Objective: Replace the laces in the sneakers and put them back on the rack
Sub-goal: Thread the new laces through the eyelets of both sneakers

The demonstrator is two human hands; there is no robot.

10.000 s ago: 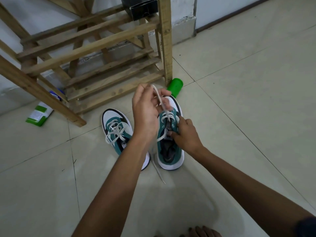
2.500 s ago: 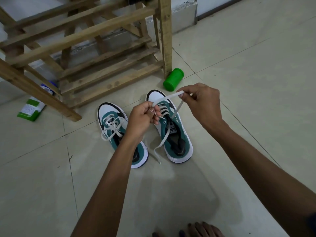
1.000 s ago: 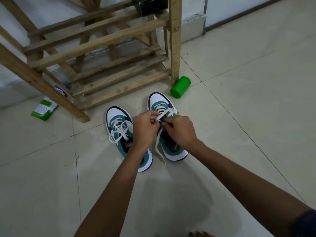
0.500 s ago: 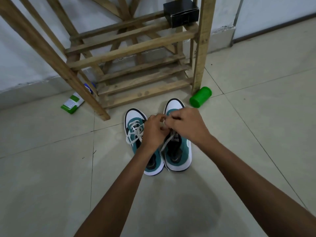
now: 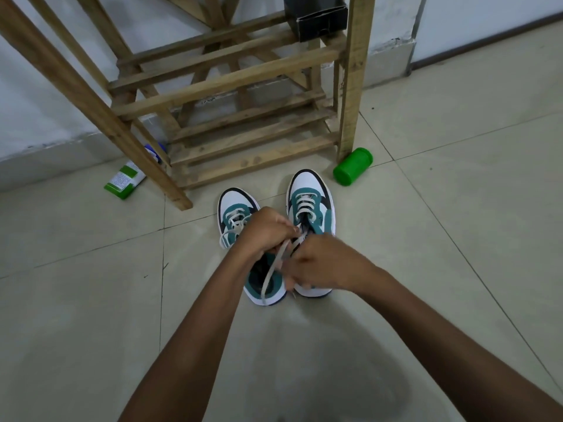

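Two white and teal sneakers stand side by side on the tiled floor in front of the wooden rack (image 5: 243, 138). The left sneaker (image 5: 233, 213) has its white lace tied in a loose bow. The right sneaker (image 5: 313, 202) has lace crossed through its front eyelets. Above its tongue, my left hand (image 5: 265, 231) and my right hand (image 5: 320, 263) meet, and both pinch the white lace (image 5: 275, 269). One end of that lace hangs down between the shoes to the floor. The rear of the right sneaker is hidden under my right hand.
A green plastic jar (image 5: 353, 166) lies on its side by the rack's right post. A green and white packet (image 5: 125, 181) lies left of the rack's slanted leg. A black box (image 5: 316, 15) sits on an upper shelf of the rack.
The view has shifted, so the shoes and rack sit differently in frame. My hands have come back toward me along the right sneaker, still holding the lace, and its front eyelets now show.
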